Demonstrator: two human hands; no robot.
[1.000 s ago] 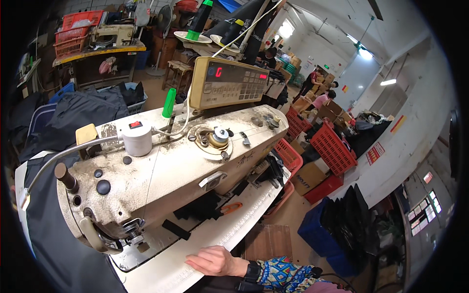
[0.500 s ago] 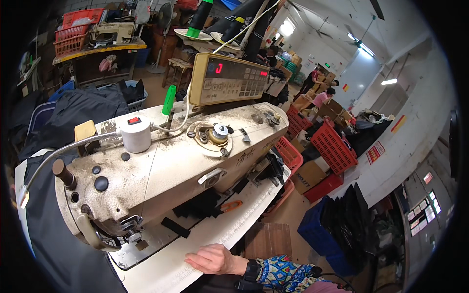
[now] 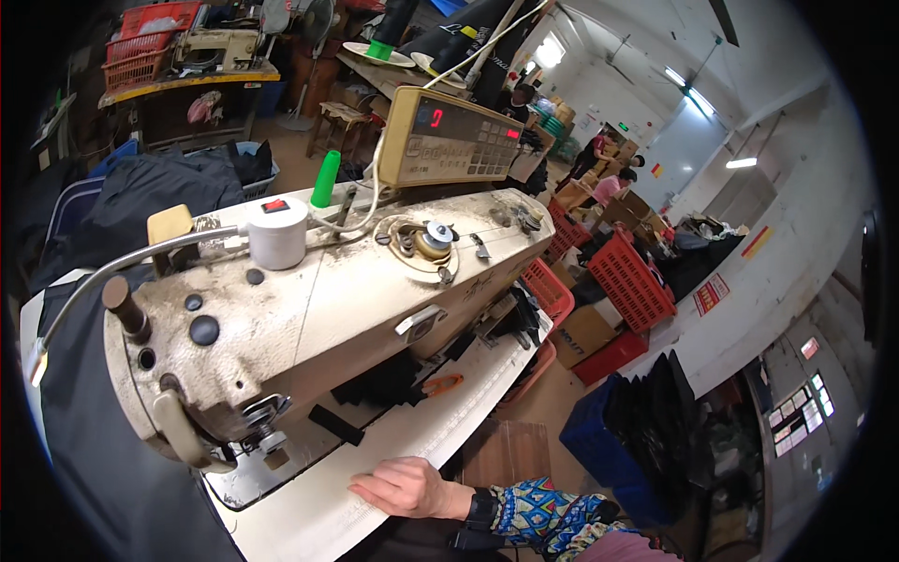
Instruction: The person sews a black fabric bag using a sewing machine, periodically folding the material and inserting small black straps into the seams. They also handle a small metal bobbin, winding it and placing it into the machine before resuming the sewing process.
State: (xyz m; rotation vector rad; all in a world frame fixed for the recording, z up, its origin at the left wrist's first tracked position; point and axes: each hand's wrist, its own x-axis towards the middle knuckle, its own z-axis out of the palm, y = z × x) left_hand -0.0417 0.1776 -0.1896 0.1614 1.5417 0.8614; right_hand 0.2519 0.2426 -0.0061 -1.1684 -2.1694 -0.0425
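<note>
My right hand [image 3: 407, 487] rests on the pale tabletop [image 3: 300, 529] near its front edge, its fingers curled in and pressed together, with nothing visible in them. My left hand is outside the view. Beyond the right hand stands a worn cream sewing machine [image 3: 346, 304], its needle end to the left. A short black strip [image 3: 335, 424] lies on the machine bed. Behind it, under the arm, are a dark cloth bundle [image 3: 379, 377] and orange-handled thread snips [image 3: 442, 385]. Dark fabric [image 3: 103, 421] hangs over the left side.
A control panel [image 3: 449, 150] with red digits sits above the machine. A wooden stool [image 3: 506, 452] stands right of my hand, with a blue bin [image 3: 599, 436] of black pieces beyond. Red crates [image 3: 632, 281] and cartons line the floor. People work at the back.
The whole view has shifted slightly, so the machine sits a little differently in the picture. My right hand keeps its place by the table's front edge, still curled.
</note>
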